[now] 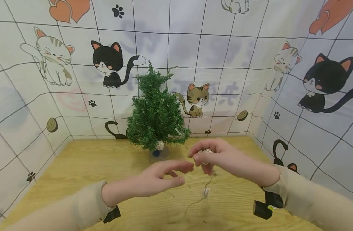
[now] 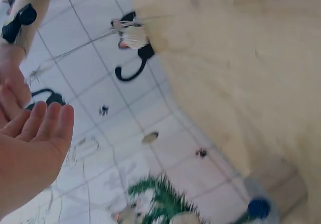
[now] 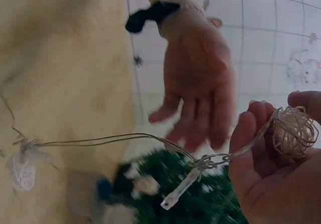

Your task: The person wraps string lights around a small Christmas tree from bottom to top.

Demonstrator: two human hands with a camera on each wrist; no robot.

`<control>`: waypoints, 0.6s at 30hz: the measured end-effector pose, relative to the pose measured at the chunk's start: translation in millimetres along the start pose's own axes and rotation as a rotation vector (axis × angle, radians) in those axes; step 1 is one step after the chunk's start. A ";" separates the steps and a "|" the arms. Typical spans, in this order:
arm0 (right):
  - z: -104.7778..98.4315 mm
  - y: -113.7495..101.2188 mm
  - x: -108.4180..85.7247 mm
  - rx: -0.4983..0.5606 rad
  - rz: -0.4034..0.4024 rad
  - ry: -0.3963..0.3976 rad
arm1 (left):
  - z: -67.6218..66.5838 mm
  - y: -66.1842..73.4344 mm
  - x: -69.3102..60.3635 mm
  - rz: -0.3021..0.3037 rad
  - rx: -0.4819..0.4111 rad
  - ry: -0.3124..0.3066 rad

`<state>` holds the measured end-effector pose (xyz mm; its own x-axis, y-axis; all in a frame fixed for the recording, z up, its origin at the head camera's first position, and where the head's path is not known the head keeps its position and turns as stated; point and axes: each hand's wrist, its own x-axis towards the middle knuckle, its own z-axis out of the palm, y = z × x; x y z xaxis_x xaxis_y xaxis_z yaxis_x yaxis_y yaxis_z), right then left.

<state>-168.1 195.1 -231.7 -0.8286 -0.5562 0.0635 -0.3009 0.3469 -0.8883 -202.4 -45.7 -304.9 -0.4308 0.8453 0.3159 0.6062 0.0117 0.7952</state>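
My right hand (image 1: 222, 157) (image 3: 286, 184) holds a woven wicker-like ball (image 1: 207, 152) (image 3: 296, 132) between curled fingers and thumb. From the ball, a thin cord (image 3: 100, 140) trails to a smaller white ball (image 1: 205, 192) (image 3: 22, 174), with a pale clip-like piece (image 3: 179, 190) hanging partway along. Just left of the right hand, my left hand (image 1: 153, 180) (image 2: 35, 151) (image 3: 198, 81) holds nothing, its fingers extended and loosely bent. A small green tree (image 1: 157, 110) stands behind both hands, with a pale woven ball (image 1: 160, 145) low on its front.
Under the tree is a clear base with a blue part (image 1: 156, 153). The wooden table (image 1: 92, 166) meets white, grid-patterned cloth walls (image 1: 182, 48) printed with cats at the back and sides. Black devices are strapped at both wrists.
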 end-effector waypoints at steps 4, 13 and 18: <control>17.5 10.3 10.7 0.132 -0.006 -0.088 | 8.3 1.5 -1.9 -0.102 -0.148 -0.053; 40.7 18.4 22.1 0.282 0.018 -0.130 | 13.6 -9.6 -24.8 -0.279 -0.317 -0.123; 45.8 21.4 24.7 0.370 0.013 -0.180 | 16.8 -7.9 -44.6 -0.241 -0.375 -0.153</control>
<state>-173.4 154.2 -270.0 -0.7255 -0.6882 -0.0001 -0.0738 0.0779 -0.9942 -176.8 -74.5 -334.0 -0.4088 0.9116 0.0422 0.2055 0.0469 0.9775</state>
